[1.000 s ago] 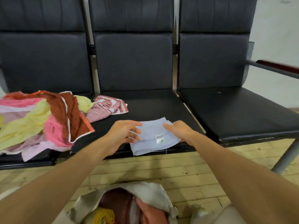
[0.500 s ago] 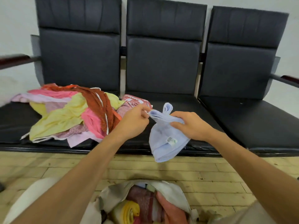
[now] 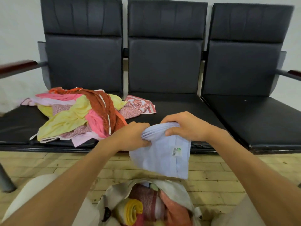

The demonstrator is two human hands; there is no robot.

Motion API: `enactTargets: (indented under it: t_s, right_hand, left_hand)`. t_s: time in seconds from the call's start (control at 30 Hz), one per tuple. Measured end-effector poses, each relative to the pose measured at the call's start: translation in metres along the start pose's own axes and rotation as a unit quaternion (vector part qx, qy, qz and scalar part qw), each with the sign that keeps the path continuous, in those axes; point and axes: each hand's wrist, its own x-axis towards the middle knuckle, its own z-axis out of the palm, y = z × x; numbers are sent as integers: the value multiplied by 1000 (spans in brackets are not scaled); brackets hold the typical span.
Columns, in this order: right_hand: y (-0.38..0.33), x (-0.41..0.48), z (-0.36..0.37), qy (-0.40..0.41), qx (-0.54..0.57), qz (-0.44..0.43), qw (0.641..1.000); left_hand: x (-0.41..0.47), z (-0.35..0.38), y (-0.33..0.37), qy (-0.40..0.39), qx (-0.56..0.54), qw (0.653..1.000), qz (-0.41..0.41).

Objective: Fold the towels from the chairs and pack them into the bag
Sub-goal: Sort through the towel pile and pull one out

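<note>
A folded light blue towel (image 3: 162,157) with a small label hangs in the air in front of the middle chair, above the bag. My left hand (image 3: 130,137) grips its upper left edge and my right hand (image 3: 184,126) grips its bunched upper right edge. A heap of unfolded towels (image 3: 78,115) in pink, yellow and rust red lies on the left chair seat, with a red patterned towel (image 3: 138,105) spilling onto the middle seat. The open beige bag (image 3: 175,191) sits between my knees and holds several rolled and folded towels.
Three joined black padded chairs (image 3: 166,66) stand against a pale wall, with wooden armrests (image 3: 17,66) at both ends. The right seat (image 3: 260,118) is bare. The floor (image 3: 211,173) is light wooden boards. A metal chair leg (image 3: 4,180) stands at the lower left.
The blue towel has been lifted off the middle seat and drawn toward me, over the bag. Both hands have closed on its top edge. The view has swung left and back.
</note>
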Motion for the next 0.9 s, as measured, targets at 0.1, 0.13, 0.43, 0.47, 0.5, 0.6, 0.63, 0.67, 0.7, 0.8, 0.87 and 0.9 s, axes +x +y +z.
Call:
enactTargets:
  t_s: [0.1, 0.13, 0.43, 0.47, 0.5, 0.6, 0.63, 0.67, 0.7, 0.8, 0.87, 0.9]
  right_hand:
    - [17, 3, -13, -33, -4, 48, 998]
    - [24, 6, -15, -53, -23, 59, 997]
    - [99, 36, 20, 109, -47, 167, 979]
    - [102, 38, 24, 141, -63, 182, 971]
    - [101, 41, 26, 178, -72, 190, 963]
    - [95, 45, 24, 246, -110, 183, 945]
    - [93, 44, 25, 241, -129, 176, 946]
    - [92, 42, 26, 227, -144, 169, 948]
    - [92, 39, 27, 209, -154, 163, 952]
    - [95, 28, 30, 176, -170, 144, 959]
    - [97, 22, 31, 171, -157, 119, 965]
    - [98, 20, 32, 157, -154, 106, 970]
  left_hand:
    - [16, -5, 0, -49, -31, 998, 8]
    - [23, -9, -1, -70, -40, 997, 8]
    - [84, 22, -41, 101, -62, 990, -76]
    - [88, 24, -42, 137, -58, 986, -73]
    - [92, 25, -42, 174, -51, 981, -66]
    - [97, 28, -43, 227, -41, 972, -48]
    - [96, 30, -45, 219, -46, 974, -46]
    - [94, 32, -49, 200, -57, 977, -40]
    - [90, 34, -52, 174, -70, 982, -29]
    - [76, 34, -59, 129, -110, 985, 36]
    - [67, 34, -62, 141, -113, 980, 82]
    - [64, 34, -63, 146, -111, 979, 94]
